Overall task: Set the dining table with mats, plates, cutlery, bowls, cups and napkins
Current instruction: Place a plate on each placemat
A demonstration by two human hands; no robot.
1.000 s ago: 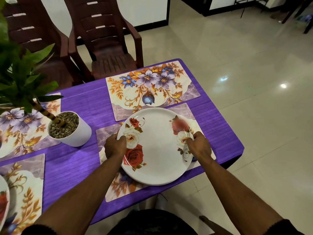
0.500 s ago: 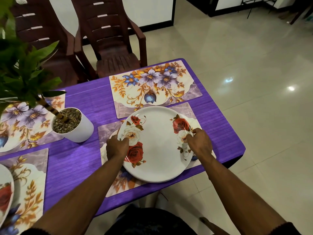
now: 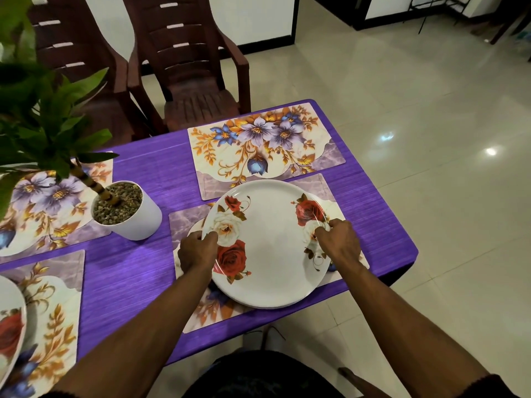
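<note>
A white plate with red and white roses (image 3: 270,248) lies over the near right floral mat (image 3: 189,225) on the purple table (image 3: 138,271). My left hand (image 3: 196,251) grips its left rim and my right hand (image 3: 340,244) grips its right rim. A second rim shows just under the plate's near edge, like another plate beneath. An empty floral mat (image 3: 264,147) lies just beyond. Two more mats sit at the left: a far left mat (image 3: 43,208) and a near left mat (image 3: 57,311) bearing another rose plate (image 3: 8,331), cut off by the frame.
A white pot with a green plant (image 3: 129,214) stands left of the plate, on the far left mat's corner. Two dark brown plastic chairs (image 3: 189,70) stand behind the table. Tiled floor lies to the right, past the table's edge (image 3: 402,225).
Both hands keep their hold on the plate's rims, and the plate has shifted only slightly over the mat. The camera has moved a little.
</note>
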